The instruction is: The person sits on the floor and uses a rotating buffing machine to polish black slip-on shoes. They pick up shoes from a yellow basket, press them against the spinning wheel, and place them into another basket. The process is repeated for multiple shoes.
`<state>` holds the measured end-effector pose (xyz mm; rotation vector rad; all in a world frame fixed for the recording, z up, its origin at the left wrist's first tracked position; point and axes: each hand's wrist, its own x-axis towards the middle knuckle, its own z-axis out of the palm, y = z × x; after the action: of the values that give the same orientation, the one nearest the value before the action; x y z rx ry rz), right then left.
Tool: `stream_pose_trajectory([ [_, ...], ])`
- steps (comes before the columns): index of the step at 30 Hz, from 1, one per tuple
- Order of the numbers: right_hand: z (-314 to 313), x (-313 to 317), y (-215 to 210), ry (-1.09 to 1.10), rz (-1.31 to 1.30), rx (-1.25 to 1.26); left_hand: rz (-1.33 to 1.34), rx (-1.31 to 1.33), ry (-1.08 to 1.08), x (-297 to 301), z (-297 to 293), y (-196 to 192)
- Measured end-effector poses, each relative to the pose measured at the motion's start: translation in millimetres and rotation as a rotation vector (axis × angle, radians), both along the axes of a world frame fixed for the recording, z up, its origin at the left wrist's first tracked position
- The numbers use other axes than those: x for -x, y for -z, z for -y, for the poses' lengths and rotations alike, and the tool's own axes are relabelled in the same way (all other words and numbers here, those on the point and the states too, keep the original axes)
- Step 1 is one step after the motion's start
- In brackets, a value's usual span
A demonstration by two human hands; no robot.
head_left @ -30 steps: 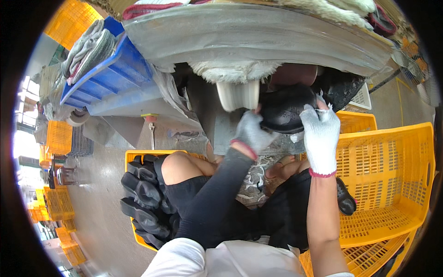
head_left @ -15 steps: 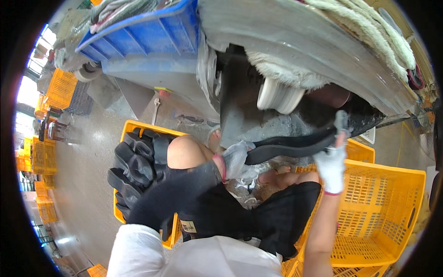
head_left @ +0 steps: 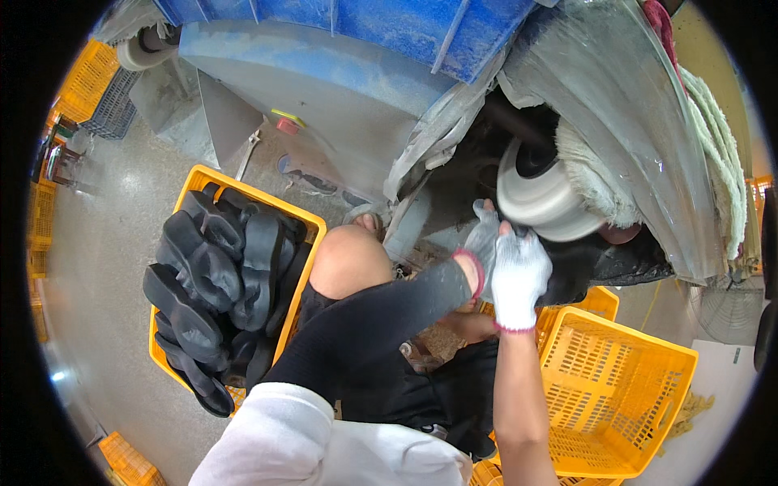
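Both my gloved hands are close together in front of a white spinning wheel [head_left: 539,198] on a machine shaft. My left hand [head_left: 481,243], in a greyish glove with a pink cuff, is closed with its thumb up. Beside it my right hand [head_left: 519,275], in a white glove with bare fingertips, has its fingers curled at the wheel's lower left edge. A small dark piece of a black shoe sole [head_left: 521,232] shows at the fingertips; the hands and the wheel hide the rest. A fluffy white buffing wheel [head_left: 596,174] sits farther right on the same shaft.
A yellow crate [head_left: 316,223] heaped with black shoe soles [head_left: 198,267] stands at my left. Another yellow crate [head_left: 616,389] is at my right. Grey plastic sheeting [head_left: 600,105] hangs over the machine, with a blue bin [head_left: 389,24] above and my bare knee [head_left: 352,263] close by.
Both hands have moved up to the wheel and come together. Earlier they stretched long black soles between them above my lap. My view has shifted too.
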<state>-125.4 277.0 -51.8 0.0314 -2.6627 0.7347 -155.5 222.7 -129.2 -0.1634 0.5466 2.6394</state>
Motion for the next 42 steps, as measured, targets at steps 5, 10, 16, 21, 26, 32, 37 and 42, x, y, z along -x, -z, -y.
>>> stream_pose_trajectory([
  [5,-33.7,-124.3,-7.6,0.055,0.112,0.305,0.345,0.344,-0.034,-42.5,12.6,-48.5],
  [10,-42.6,-239.3,-36.0,0.099,0.433,1.273,0.516,-0.189,0.144,-83.1,21.6,-59.7],
  [16,-38.7,-183.6,-24.8,-0.155,0.357,0.396,0.519,-0.167,0.179,-52.2,12.6,-44.9],
  [21,-14.5,-172.6,-41.5,-0.021,0.281,0.521,0.123,-0.603,0.373,-57.2,9.0,-33.5],
  [26,17.4,-173.4,-91.1,0.011,0.329,0.456,0.25,-0.024,-0.031,-69.5,-0.5,-38.4],
  [32,-2.4,-28.5,-22.2,-0.055,0.261,0.379,0.052,1.126,0.02,3.7,7.2,-17.3],
  [37,10.2,1.9,10.7,-0.002,0.248,0.782,-0.257,1.402,0.147,14.7,13.7,7.9],
  [42,13.2,-35.5,-36.8,-0.122,0.453,0.68,-0.288,1.032,0.054,20.3,19.2,10.3],
])
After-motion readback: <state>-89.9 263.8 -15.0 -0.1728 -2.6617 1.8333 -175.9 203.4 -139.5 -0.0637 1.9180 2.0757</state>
